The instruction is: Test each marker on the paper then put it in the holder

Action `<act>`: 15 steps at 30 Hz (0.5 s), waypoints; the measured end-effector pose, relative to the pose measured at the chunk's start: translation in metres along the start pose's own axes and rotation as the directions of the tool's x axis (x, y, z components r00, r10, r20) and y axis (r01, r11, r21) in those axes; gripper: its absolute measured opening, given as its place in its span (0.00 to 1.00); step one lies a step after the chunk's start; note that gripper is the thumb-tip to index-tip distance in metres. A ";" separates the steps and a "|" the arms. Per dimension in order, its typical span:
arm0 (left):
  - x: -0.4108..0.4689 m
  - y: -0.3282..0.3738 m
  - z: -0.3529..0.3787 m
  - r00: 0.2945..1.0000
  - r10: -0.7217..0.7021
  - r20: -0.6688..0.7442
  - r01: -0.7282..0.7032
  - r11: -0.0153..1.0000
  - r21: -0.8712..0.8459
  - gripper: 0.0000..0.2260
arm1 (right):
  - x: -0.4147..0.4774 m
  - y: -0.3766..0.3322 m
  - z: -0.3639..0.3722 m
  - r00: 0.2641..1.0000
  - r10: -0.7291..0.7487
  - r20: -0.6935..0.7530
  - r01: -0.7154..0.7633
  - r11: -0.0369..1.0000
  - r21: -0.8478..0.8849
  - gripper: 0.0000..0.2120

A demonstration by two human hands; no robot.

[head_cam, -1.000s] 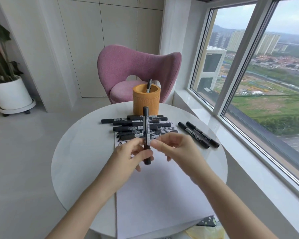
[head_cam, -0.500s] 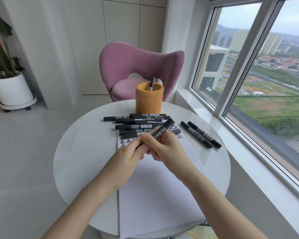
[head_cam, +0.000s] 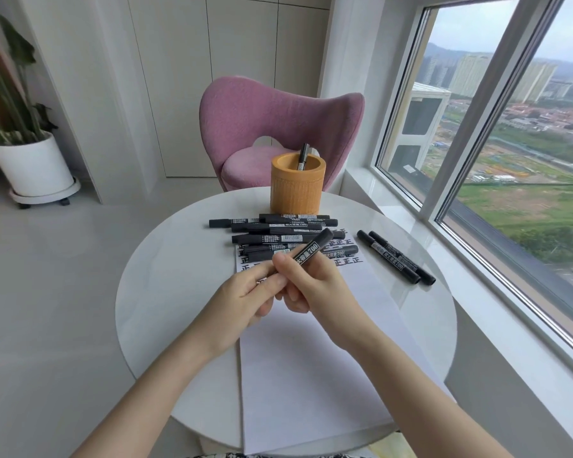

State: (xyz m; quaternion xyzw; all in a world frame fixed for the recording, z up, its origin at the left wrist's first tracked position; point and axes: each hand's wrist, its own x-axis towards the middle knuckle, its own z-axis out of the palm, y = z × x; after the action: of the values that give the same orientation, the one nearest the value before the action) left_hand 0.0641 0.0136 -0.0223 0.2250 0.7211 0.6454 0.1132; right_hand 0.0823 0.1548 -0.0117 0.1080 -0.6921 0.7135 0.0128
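A black felt marker with a white printed label (head_cam: pixel 311 247) is held above the white sheet of paper (head_cam: pixel 311 375), tilted with its far end up and to the right. Its barrel is wrapped by the curled fingers of the right hand (head_cam: pixel 315 289), and its near end is pinched by the left hand (head_cam: pixel 245 297). Whether the cap is on cannot be told. If the cap is jerked off, the marker could be knocked into the heap of black markers (head_cam: pixel 272 231) lying just beyond, on the paper's written top edge, or ink could be smeared on skin. The way to the orange cylindrical holder (head_cam: pixel 297 190), where one marker (head_cam: pixel 302 157) stands, is crossed by that heap. Two more markers (head_cam: pixel 397 259) lie apart to the right on the round white table (head_cam: pixel 166 276). A pink chair (head_cam: pixel 262 120) stands behind.
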 end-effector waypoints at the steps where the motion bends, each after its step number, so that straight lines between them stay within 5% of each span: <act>1: -0.001 0.001 0.000 1.000 -0.005 0.003 0.005 1.000 -0.020 0.14 | 0.000 -0.001 0.000 1.000 -0.004 0.003 0.004 1.000 -0.006 0.13; 7: -0.003 0.000 -0.005 1.000 -0.008 0.010 0.007 0.999 0.050 0.12 | 0.002 -0.006 0.002 0.999 -0.024 -0.045 0.022 0.999 -0.043 0.16; 10: -0.005 -0.004 -0.017 0.998 -0.035 -0.045 0.041 0.991 0.128 0.19 | 0.007 -0.007 -0.004 0.978 -0.074 -0.197 0.064 0.996 -0.057 0.19; 15: -0.011 -0.013 -0.037 0.992 -0.009 -0.125 0.024 0.992 0.121 0.05 | 0.023 -0.008 -0.022 0.925 0.017 -0.380 -0.020 1.000 -0.004 0.13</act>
State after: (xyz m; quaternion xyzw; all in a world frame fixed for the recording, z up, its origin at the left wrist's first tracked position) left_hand 0.0544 -0.0249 -0.0309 0.1851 0.7667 0.6118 0.0596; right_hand 0.0578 0.1738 -0.0005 -0.0388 -0.6803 0.7184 0.1403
